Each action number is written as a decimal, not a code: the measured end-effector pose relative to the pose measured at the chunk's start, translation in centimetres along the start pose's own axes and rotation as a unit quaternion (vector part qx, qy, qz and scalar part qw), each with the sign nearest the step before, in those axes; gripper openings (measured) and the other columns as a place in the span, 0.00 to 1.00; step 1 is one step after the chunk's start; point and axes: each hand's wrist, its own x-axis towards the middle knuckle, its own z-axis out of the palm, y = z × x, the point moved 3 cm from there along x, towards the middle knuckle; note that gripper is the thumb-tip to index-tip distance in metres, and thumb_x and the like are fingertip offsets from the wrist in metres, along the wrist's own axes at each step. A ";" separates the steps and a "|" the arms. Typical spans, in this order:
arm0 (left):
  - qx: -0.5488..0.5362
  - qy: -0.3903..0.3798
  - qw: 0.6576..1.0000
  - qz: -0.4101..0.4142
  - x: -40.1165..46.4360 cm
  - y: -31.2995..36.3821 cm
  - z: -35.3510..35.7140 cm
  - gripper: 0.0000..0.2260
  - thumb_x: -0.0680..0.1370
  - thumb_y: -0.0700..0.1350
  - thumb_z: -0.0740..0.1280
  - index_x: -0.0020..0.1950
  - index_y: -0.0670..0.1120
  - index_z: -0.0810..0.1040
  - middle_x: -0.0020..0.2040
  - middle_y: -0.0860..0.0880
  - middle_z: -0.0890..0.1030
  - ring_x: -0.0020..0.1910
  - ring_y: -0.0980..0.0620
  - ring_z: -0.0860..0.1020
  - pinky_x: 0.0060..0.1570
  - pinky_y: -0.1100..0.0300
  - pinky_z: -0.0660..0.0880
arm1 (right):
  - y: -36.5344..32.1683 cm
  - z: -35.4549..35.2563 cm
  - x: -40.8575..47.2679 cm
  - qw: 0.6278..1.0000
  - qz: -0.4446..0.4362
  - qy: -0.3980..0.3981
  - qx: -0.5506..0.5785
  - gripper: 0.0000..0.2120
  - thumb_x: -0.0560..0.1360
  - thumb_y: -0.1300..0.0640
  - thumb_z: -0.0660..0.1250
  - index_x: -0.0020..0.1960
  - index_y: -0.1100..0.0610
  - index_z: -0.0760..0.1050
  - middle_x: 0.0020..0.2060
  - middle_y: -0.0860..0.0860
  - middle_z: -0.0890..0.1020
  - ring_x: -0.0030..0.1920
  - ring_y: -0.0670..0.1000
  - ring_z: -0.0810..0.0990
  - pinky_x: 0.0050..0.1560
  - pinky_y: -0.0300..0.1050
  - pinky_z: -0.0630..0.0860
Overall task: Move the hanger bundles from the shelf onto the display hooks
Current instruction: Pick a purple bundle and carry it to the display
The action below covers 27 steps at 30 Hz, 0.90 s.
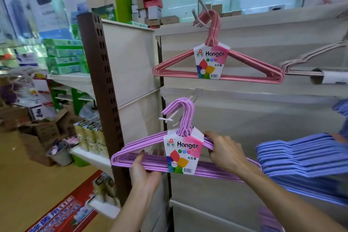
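The purple bundle [180,149] is hanging on the lower hook [170,117], at six o'clock from the pink bundle [216,62]. To do this step well, the person should be checking that every purple hook top is sitting right over the hook before letting go. The left hand [144,169] is reaching up from below, fingers curling around the bottom bars. The right hand [225,151] is coming in from four o'clock, fingers clamping on the right shoulder. Blue hangers [301,156] are lying at three o'clock.
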 end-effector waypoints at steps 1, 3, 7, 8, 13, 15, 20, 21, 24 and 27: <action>0.005 -0.001 1.000 0.000 0.9 -0.3 -0.2 0.07 0.82 0.42 0.61 0.59 0.45 0.74 0.50 0.39 0.80 0.49 0.41 0.80 0.48 0.43 0.76 | 0.0 0.1 0.1 1.000 0.003 0.002 -0.014 0.23 0.72 0.60 0.59 0.65 0.46 0.69 0.53 0.52 0.83 0.53 0.61 0.81 0.48 0.52 0.77; 0.016 -0.005 1.000 0.007 3.1 -0.7 -0.7 0.07 0.83 0.41 0.61 0.60 0.46 0.74 0.53 0.39 0.81 0.53 0.40 0.80 0.56 0.41 0.75 | -0.1 0.2 0.4 0.999 0.004 0.007 -0.035 0.22 0.73 0.58 0.60 0.66 0.47 0.68 0.55 0.53 0.82 0.54 0.62 0.80 0.48 0.52 0.75; 0.037 -0.025 0.999 -0.004 7.8 -1.3 -1.0 0.14 0.81 0.41 0.64 0.67 0.47 0.72 0.64 0.39 0.77 0.65 0.38 0.77 0.67 0.36 0.70 | -0.3 0.6 1.3 0.998 0.027 0.016 -0.059 0.21 0.76 0.54 0.62 0.68 0.47 0.67 0.57 0.53 0.82 0.55 0.62 0.80 0.47 0.52 0.74; 0.036 -0.027 0.999 -0.013 8.7 -1.5 -0.8 0.17 0.80 0.42 0.65 0.69 0.47 0.71 0.65 0.39 0.78 0.65 0.38 0.77 0.67 0.35 0.70 | -0.2 0.7 1.5 0.997 0.039 0.014 -0.063 0.22 0.75 0.56 0.62 0.69 0.48 0.66 0.58 0.54 0.81 0.56 0.62 0.80 0.48 0.53 0.73; 0.052 -0.034 0.998 -0.020 12.2 -1.7 0.3 0.21 0.79 0.42 0.66 0.73 0.46 0.71 0.62 0.40 0.79 0.65 0.41 0.78 0.67 0.38 0.71 | -0.1 0.6 2.4 0.994 0.073 0.024 -0.076 0.25 0.75 0.59 0.61 0.72 0.50 0.65 0.60 0.55 0.80 0.58 0.62 0.79 0.52 0.52 0.74; 0.058 -0.047 0.997 -0.023 13.1 -2.0 0.7 0.18 0.80 0.40 0.63 0.70 0.45 0.71 0.55 0.41 0.80 0.58 0.43 0.80 0.65 0.41 0.73 | 0.0 0.7 2.9 0.993 0.081 0.025 -0.080 0.25 0.75 0.59 0.61 0.72 0.50 0.64 0.60 0.55 0.80 0.58 0.62 0.79 0.52 0.52 0.74; 0.088 -0.040 0.995 -0.019 14.8 -2.5 1.8 0.18 0.81 0.39 0.61 0.71 0.45 0.71 0.63 0.40 0.78 0.65 0.41 0.77 0.68 0.39 0.71 | 0.7 1.1 4.1 0.991 0.097 0.038 -0.088 0.25 0.75 0.60 0.61 0.71 0.51 0.64 0.60 0.55 0.80 0.58 0.62 0.79 0.52 0.54 0.75; 0.094 -0.038 0.995 -0.020 15.0 -2.6 2.1 0.18 0.82 0.38 0.60 0.71 0.45 0.71 0.64 0.40 0.78 0.65 0.41 0.77 0.67 0.40 0.72 | 0.8 1.2 4.2 0.990 0.099 0.039 -0.089 0.25 0.75 0.60 0.61 0.72 0.52 0.63 0.61 0.56 0.79 0.58 0.63 0.79 0.53 0.54 0.75; 0.116 -0.032 0.992 -0.029 15.9 -2.9 2.3 0.13 0.82 0.37 0.57 0.66 0.44 0.72 0.56 0.42 0.81 0.53 0.45 0.81 0.59 0.44 0.77 | 0.9 1.4 4.5 0.990 0.101 0.042 -0.093 0.28 0.75 0.61 0.62 0.74 0.52 0.62 0.62 0.56 0.78 0.60 0.63 0.78 0.55 0.55 0.74; 0.133 -0.026 0.990 -0.046 16.1 -3.1 2.0 0.17 0.82 0.35 0.57 0.71 0.42 0.71 0.63 0.39 0.80 0.53 0.43 0.81 0.46 0.45 0.82 | 1.2 2.0 4.7 0.988 0.098 0.030 -0.112 0.29 0.75 0.62 0.63 0.75 0.53 0.61 0.65 0.56 0.77 0.62 0.62 0.77 0.58 0.55 0.73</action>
